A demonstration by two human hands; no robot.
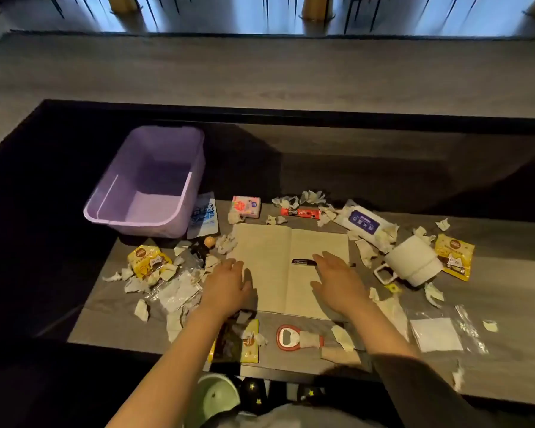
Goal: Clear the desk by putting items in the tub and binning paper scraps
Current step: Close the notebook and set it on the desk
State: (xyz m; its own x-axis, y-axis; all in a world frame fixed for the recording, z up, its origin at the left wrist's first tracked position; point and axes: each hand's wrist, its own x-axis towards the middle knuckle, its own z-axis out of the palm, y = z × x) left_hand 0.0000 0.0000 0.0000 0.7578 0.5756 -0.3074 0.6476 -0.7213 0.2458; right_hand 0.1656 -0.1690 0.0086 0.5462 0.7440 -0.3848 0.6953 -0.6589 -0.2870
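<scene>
Grey desk [112,319], paper scraps [141,310] strewn. I read left hand [229,282] and right hand [337,279] flat over open notebook [269,273], fingers straight, gripping nothing (pen [303,262] by the right one). Purple tub [136,222] sits far left.

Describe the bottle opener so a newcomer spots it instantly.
Start at the open notebook mid-desk. Just nearer than its front edge lies the bottle opener. Its red oval rim and pale handle set it apart from the paper scraps around it.
</scene>
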